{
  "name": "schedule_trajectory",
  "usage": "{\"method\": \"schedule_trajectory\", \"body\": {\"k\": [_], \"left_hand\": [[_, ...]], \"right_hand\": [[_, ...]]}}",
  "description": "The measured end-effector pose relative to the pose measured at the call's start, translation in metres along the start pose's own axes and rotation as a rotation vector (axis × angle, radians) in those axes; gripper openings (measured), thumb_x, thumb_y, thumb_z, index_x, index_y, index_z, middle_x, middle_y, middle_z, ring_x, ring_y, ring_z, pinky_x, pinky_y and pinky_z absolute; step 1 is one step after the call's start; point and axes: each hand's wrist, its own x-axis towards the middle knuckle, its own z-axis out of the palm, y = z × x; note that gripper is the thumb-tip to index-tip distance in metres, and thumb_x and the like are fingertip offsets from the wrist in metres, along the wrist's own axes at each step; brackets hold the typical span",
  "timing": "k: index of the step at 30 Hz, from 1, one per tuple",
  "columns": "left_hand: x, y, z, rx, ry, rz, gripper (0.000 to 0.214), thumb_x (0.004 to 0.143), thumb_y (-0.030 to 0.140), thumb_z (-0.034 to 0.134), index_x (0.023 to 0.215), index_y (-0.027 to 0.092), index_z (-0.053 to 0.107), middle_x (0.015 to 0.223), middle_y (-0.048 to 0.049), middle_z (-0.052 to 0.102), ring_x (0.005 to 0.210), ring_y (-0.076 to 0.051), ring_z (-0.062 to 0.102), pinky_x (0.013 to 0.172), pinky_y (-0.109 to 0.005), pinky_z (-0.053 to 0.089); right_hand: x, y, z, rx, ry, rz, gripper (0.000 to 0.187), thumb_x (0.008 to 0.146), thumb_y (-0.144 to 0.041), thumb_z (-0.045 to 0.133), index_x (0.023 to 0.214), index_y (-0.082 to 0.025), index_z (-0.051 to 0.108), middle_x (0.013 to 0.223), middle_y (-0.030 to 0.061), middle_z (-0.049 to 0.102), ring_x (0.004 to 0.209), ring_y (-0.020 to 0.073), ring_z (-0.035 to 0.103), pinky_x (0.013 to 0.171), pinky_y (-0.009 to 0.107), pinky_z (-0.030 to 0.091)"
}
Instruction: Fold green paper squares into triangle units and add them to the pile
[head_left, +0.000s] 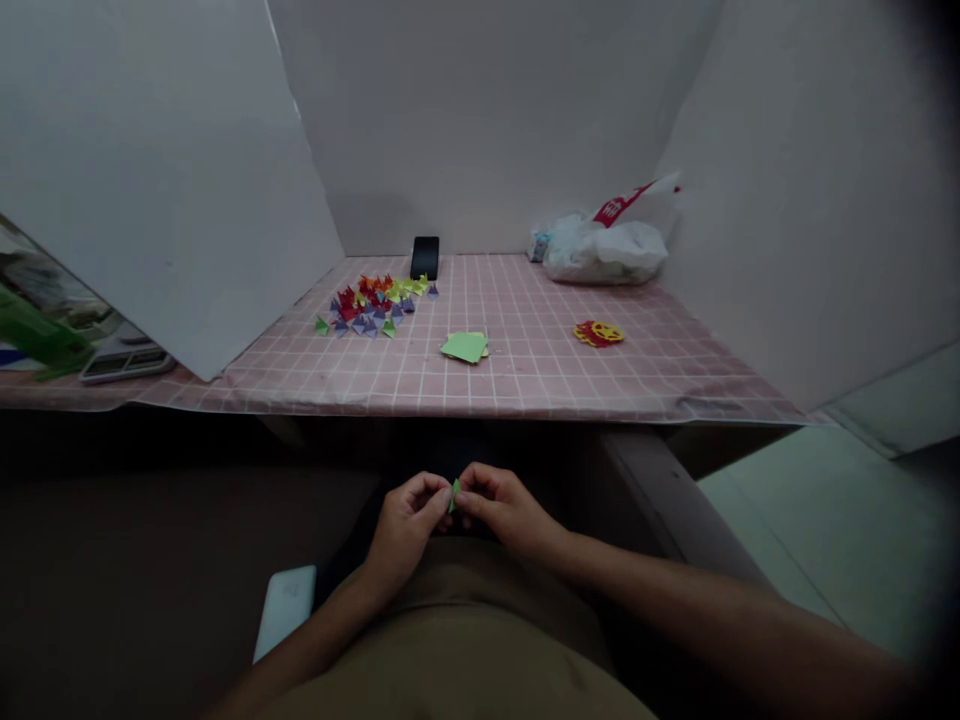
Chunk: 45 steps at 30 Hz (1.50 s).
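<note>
A small folded piece of green paper (454, 494) is pinched between both hands above my lap. My left hand (409, 518) grips its left side with thumb and forefinger. On the other side, the thumb and fingers of my right hand (504, 503) are closed on the same paper. Part of it is hidden behind the fingertips. Ahead on the table lies a stack of square paper sheets (466, 347), with a light green one on top. Left of the stack stands a cluster of small folded paper figures (375, 305) in red, orange, yellow, purple and green.
A black phone (425, 258) leans at the back of the pink checked table (525, 385). Red and yellow cut-out pieces (598, 333) lie right of the stack, before a white plastic bag (606, 252). White panels (495, 120) enclose the table. A white box-like object (286, 608) rests at my left.
</note>
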Motion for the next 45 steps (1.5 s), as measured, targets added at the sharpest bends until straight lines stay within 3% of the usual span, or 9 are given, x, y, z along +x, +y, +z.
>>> {"method": "schedule_trajectory", "body": {"k": [8,15,20,26,32,39,45], "left_hand": [[-0.001,-0.001,-0.001,-0.054,-0.007,-0.030,0.018,0.077,0.034,0.068,0.078,0.016,0.064,0.066,0.0012,0.063,0.060,-0.012,0.057,0.058,-0.023,0.046],[-0.002,-0.003,0.001,0.021,0.042,0.061,0.019,0.080,0.034,0.065,0.074,0.016,0.062,0.062,0.0025,0.059,0.056,-0.012,0.055,0.056,-0.023,0.044],[-0.001,-0.003,0.002,-0.013,-0.026,0.026,0.020,0.081,0.036,0.063,0.080,0.016,0.063,0.067,0.0005,0.063,0.061,-0.014,0.058,0.060,-0.025,0.047],[-0.002,-0.004,0.000,0.064,-0.054,0.039,0.021,0.082,0.035,0.062,0.072,0.016,0.061,0.060,0.0025,0.058,0.056,-0.012,0.053,0.056,-0.023,0.042],[-0.003,-0.005,0.000,0.105,-0.094,0.028,0.022,0.084,0.036,0.060,0.074,0.016,0.063,0.060,0.0018,0.059,0.056,-0.013,0.053,0.056,-0.023,0.040],[-0.005,-0.006,-0.005,0.204,0.058,0.172,0.022,0.084,0.033,0.061,0.069,0.017,0.061,0.058,0.0018,0.057,0.055,-0.013,0.053,0.055,-0.023,0.041],[-0.005,-0.003,-0.006,0.278,0.046,0.282,0.022,0.088,0.030,0.058,0.070,0.018,0.062,0.064,0.0001,0.060,0.060,-0.014,0.056,0.059,-0.024,0.043]], "right_hand": [[-0.001,-0.002,0.000,-0.079,0.030,-0.041,0.019,0.082,-0.033,0.062,0.075,-0.016,0.056,0.067,-0.0007,0.058,0.060,0.0122,0.053,0.058,0.026,0.040],[-0.004,-0.004,0.002,-0.173,0.037,-0.065,0.016,0.085,-0.029,0.058,0.076,-0.017,0.056,0.066,-0.0013,0.056,0.058,0.0117,0.051,0.055,0.025,0.039],[-0.005,-0.003,0.001,-0.221,0.107,-0.100,0.014,0.086,-0.027,0.057,0.075,-0.018,0.056,0.065,-0.0014,0.057,0.059,0.0119,0.051,0.056,0.024,0.039],[-0.003,-0.004,-0.001,-0.176,0.057,-0.066,0.018,0.085,-0.033,0.059,0.075,-0.018,0.054,0.064,-0.0021,0.054,0.058,0.0117,0.050,0.055,0.024,0.038],[-0.005,-0.013,-0.001,-0.290,0.092,-0.124,0.020,0.085,-0.028,0.056,0.069,-0.018,0.056,0.060,-0.0021,0.054,0.057,0.0116,0.049,0.055,0.024,0.037],[-0.004,-0.017,-0.001,-0.160,0.027,-0.103,0.012,0.083,-0.026,0.060,0.074,-0.018,0.058,0.066,-0.0016,0.059,0.059,0.0123,0.055,0.059,0.025,0.043],[-0.006,-0.019,-0.002,-0.280,0.054,-0.205,0.013,0.086,-0.022,0.057,0.073,-0.019,0.059,0.066,-0.0009,0.060,0.063,0.0135,0.056,0.061,0.026,0.043]]}}
